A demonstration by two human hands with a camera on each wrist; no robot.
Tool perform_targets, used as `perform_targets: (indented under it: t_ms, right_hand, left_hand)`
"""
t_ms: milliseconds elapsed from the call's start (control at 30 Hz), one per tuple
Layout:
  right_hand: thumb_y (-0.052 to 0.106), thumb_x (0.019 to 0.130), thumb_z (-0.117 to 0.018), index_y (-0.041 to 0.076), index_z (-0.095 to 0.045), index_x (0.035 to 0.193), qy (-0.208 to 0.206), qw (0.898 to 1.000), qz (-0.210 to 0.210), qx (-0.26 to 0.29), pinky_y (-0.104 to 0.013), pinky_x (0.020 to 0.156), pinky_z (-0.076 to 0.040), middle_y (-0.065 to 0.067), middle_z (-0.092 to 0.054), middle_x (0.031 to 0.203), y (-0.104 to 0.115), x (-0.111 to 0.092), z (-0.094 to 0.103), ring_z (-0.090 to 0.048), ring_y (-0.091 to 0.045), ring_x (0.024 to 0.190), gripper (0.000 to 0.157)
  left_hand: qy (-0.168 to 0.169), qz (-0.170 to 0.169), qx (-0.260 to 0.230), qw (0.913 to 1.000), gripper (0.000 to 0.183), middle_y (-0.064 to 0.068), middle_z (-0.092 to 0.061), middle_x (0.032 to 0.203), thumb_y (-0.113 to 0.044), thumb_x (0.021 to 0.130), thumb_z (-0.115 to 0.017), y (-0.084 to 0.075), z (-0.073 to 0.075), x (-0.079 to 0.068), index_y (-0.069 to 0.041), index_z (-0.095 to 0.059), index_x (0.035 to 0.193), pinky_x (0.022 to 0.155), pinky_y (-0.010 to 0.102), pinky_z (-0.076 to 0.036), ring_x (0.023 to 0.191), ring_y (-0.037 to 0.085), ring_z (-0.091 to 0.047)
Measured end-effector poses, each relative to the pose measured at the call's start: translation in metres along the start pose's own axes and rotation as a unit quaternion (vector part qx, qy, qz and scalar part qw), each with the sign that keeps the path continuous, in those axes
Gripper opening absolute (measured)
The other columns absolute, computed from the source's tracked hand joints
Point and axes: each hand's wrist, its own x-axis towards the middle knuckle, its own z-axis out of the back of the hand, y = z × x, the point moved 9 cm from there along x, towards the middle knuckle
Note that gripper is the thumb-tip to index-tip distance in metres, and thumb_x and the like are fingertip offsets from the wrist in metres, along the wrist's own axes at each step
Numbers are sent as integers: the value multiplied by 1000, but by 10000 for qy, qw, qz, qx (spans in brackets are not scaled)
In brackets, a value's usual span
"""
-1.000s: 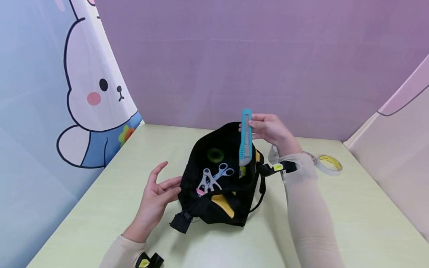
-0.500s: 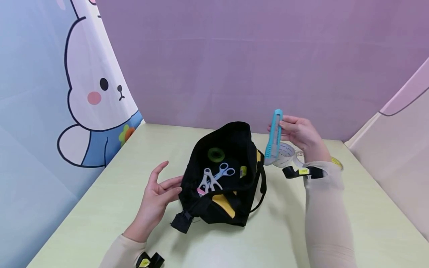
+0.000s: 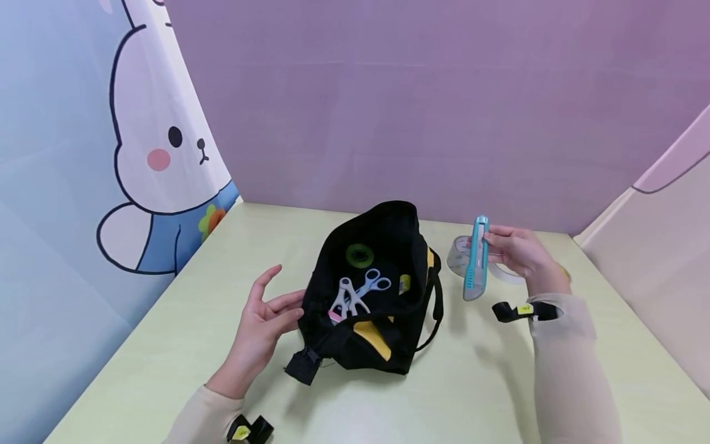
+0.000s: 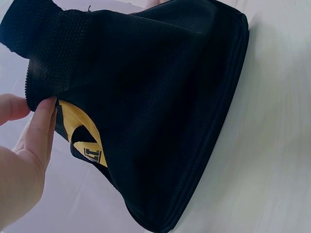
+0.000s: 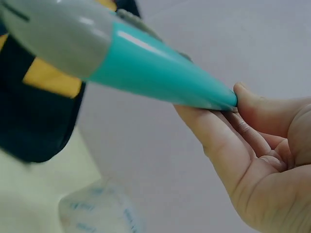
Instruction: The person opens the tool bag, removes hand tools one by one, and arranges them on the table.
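head view: i see the right hand [image 3: 517,251] pinching a teal box cutter [image 3: 476,259] near a clear tape roll [image 3: 456,260]; the left hand [image 3: 258,330] pinches a black tool bag [image 3: 402,345].

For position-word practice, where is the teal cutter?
In the head view, the right hand pinches the teal cutter right of the black bag, overlapping a tape roll.
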Motion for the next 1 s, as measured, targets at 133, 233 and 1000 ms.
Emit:
perform_targets:
  t_ms: [133, 233, 1000]
  right_hand:
    - [-10, 102, -41, 9, -76, 97, 90, 9998, -193, -6, -30, 69, -58, -10, -75, 90, -22, -1, 8, -73, -19, 80, 39]
    - [-9, 102, -41, 8, -75, 95, 113, 9992, -387, 66, -31, 70, -58, -10, -75, 89, -41, -1, 15, -74, -19, 80, 38]
    - [5, 99, -57, 1, -67, 106, -651, 9773, -1412, -1440, -23, 64, -56, 1, -70, 80, -133, -4, 49, -68, -8, 73, 13]
  left_hand:
    - [10, -8, 0, 10000, 76, -6, -73, 108, 14, 91, -57, 1, 0, 1, -15, -22, 151, 76, 28, -56, 97, 8, -69]
    - [7, -12, -4, 10000, 75, -6, -73, 108, 14, 91, -57, 2, 0, 2, -16, -23, 151, 76, 28, -56, 97, 8, -69]
    - [23, -57, -25, 10000, 75, -5, -73, 108, 14, 91, -57, 4, -1, 3, -15, -22, 151, 75, 27, -56, 97, 8, -69]
